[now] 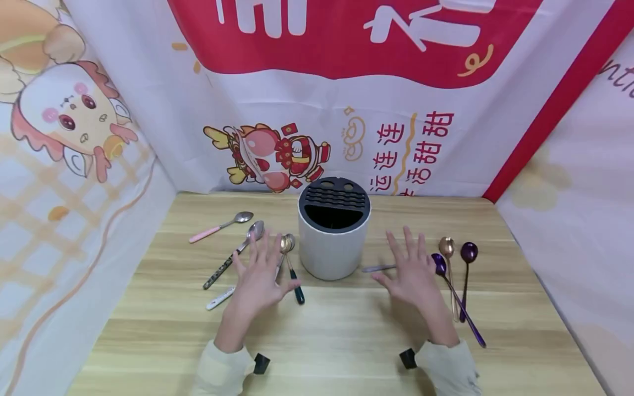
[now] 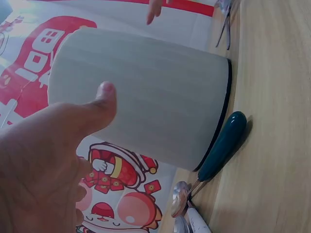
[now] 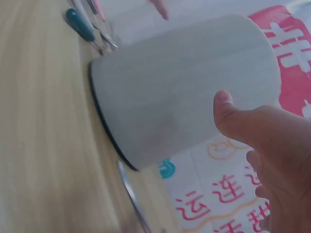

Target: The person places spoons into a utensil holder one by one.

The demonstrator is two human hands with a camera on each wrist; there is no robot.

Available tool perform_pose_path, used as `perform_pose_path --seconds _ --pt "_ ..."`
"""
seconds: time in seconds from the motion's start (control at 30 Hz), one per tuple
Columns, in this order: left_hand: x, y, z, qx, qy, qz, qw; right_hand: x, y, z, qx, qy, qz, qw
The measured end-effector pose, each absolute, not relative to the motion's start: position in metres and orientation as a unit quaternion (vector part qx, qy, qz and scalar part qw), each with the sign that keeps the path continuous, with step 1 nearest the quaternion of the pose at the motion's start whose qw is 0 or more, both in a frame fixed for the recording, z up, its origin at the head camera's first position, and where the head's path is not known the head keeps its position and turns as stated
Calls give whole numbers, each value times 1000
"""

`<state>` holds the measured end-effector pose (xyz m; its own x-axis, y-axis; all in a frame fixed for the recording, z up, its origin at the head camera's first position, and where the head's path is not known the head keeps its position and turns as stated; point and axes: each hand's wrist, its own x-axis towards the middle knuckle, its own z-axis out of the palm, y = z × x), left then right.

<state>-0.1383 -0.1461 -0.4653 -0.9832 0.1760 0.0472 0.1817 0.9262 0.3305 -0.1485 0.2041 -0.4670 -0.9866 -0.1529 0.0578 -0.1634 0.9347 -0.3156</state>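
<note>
A white cylindrical utensil holder (image 1: 333,256) with a dark slotted lid (image 1: 337,199) stands upright at the middle back of the table. To its left my left hand (image 1: 258,278) hovers with fingers spread, holding nothing. Near or under it lie a green-handled spoon (image 1: 296,283), a white-handled spoon (image 1: 220,298) and a spoon with a black patterned handle (image 1: 223,269). My right hand (image 1: 413,275), also spread and holding nothing, is right of the holder. It partly hides a grey-handled utensil (image 1: 378,268). Beside that hand a purple spoon (image 1: 458,294) crosses a rose-gold spoon (image 1: 447,247).
A pink-handled spoon (image 1: 218,228) lies at the back left of the wooden table (image 1: 327,341). A dark purple spoon (image 1: 468,256) is farthest right. Printed cloth (image 1: 277,99) hangs behind the table, with more cloth along both sides.
</note>
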Motion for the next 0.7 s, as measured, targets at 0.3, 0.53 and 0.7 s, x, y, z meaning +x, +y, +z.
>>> perform_pose_path --seconds 0.3,0.53,0.7 --pt "-143 -158 -444 -117 -949 -291 -3 -145 261 -455 88 -948 291 94" --pt "-159 -157 -409 -140 -899 -416 -21 -145 315 -467 75 -941 310 112" --pt "-178 -151 -394 -146 -857 -493 -42 -153 343 -477 87 -955 278 56"
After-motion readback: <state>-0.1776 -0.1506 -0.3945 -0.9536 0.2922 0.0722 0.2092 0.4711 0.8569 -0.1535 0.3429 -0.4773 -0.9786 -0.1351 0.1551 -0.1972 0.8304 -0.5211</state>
